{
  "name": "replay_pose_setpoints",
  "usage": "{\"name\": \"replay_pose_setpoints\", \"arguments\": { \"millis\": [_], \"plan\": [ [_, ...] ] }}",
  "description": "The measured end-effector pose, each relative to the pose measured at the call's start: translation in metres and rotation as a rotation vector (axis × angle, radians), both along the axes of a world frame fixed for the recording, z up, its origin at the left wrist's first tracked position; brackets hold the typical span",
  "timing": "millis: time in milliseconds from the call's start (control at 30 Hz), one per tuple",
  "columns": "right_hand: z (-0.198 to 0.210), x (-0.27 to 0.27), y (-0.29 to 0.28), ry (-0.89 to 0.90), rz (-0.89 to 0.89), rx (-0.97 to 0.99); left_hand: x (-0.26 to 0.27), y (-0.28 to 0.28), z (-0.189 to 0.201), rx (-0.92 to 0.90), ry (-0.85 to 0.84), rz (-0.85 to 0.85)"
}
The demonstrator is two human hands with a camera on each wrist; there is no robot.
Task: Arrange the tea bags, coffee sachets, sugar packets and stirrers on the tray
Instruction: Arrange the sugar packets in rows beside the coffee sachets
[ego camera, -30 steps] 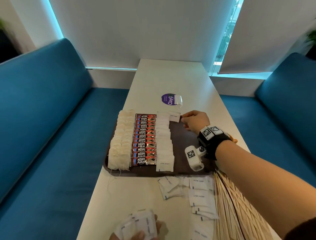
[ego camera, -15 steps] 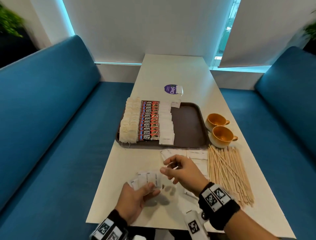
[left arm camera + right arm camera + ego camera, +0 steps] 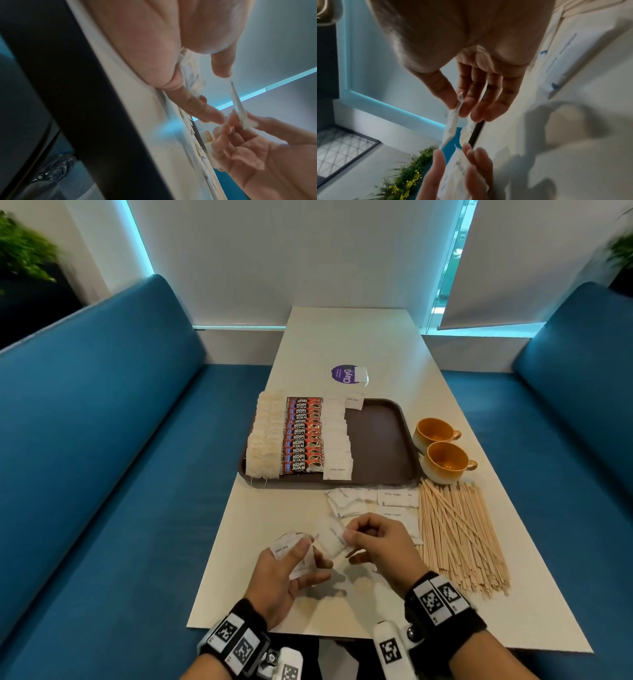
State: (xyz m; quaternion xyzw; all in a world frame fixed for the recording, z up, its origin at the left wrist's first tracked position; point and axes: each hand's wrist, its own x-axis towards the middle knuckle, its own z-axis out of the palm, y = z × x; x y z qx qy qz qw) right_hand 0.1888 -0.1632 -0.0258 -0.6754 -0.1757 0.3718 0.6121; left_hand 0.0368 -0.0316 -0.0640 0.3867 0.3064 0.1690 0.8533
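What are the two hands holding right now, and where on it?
The right hand pinches one sugar packet by its end, thumb against fingertips. The left hand grips a small stack of sugar packets across their faces.

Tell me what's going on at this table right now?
A person is laying out drink supplies on a brown tray. Rows of tea bags, coffee sachets and sugar packets already fill its left half. The left hand holds a small stack of sugar packets, and the right hand pinches a single sugar packet above the table. More loose packets and the wooden stirrers are still off the tray, beside two orange cups.
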Motion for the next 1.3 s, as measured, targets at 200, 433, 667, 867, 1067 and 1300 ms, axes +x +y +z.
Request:
{"name": "replay_pose_setpoints", "arguments": {
  "millis": [200,433,667,867,1067,1300],
  "plan": [
    [-0.005,-0.002,-0.001,-0.226,0.105,-0.133,-0.003,0.002,-0.008,0.126,0.026,-0.111],
    [-0.006,-0.006,-0.002,-0.134,0.094,0.034,-0.003,0.001,-0.007,0.094,0.005,-0.062],
    [-0.004,-0.005,-0.005,-0.186,0.173,-0.014,-0.001,0.001,0.006,0.011,0.008,-0.035],
    [-0.001,-0.005,-0.009,-0.168,0.226,-0.044,-0.001,-0.001,0.013,0.049,0.066,-0.055],
    [-0.001,0.003,0.000,0.025,0.204,-0.004,0.000,0.000,0.013,-0.018,0.054,0.012],
    [0.034,0.081,0.036,-0.110,-0.026,-0.018,0.001,0.009,-0.004,-0.107,-0.070,-0.061]
  ]
}}
